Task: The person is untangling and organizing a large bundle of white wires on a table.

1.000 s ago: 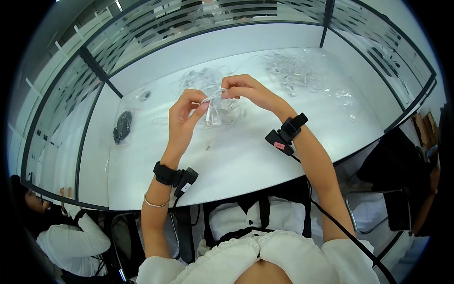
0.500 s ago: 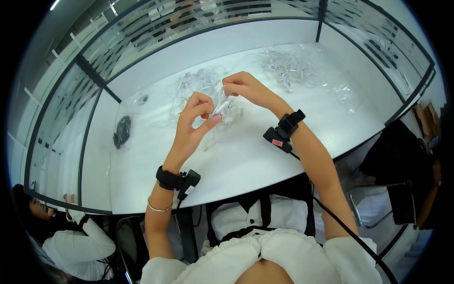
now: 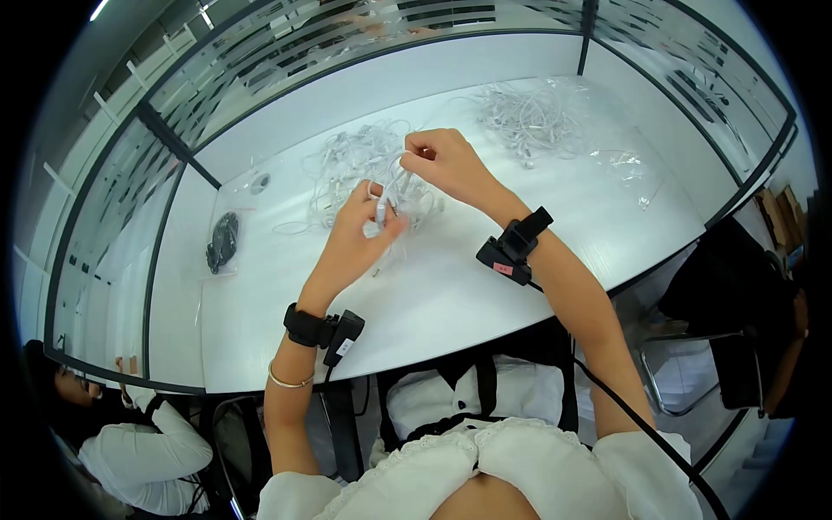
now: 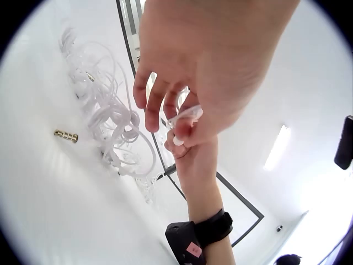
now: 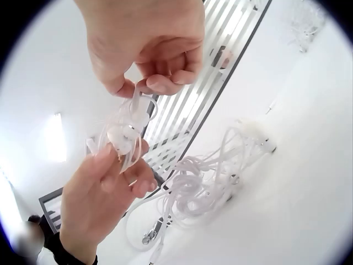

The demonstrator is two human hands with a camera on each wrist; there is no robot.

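Note:
Both hands are raised over the white table point(image 3: 451, 277). A small bundle of white cable point(image 5: 124, 130) hangs between them. My right hand point(image 3: 455, 169) pinches its upper end between thumb and forefinger, the other fingers curled in. Lower down, my left hand point(image 3: 351, 243) holds the bundle's lower part with thumb and fingers, as the right wrist view shows. In the left wrist view, part of a white piece point(image 4: 190, 113) shows at the left thumb. Behind the hands lies a tangled pile of white cables point(image 3: 355, 160).
A second pile of white cables point(image 3: 529, 121) lies at the back right, with clear plastic point(image 3: 628, 160) beside it. At the left is a bagged black cable point(image 3: 224, 241). A small brass-coloured plug point(image 4: 66, 135) lies on the table. Partitions point(image 3: 169, 134) enclose the table; a person point(image 3: 143, 446) sits at lower left.
Over the last second, the left hand has turned and its fingers have moved along the bundle. The right hand has shifted slightly left, still pinching the upper end.

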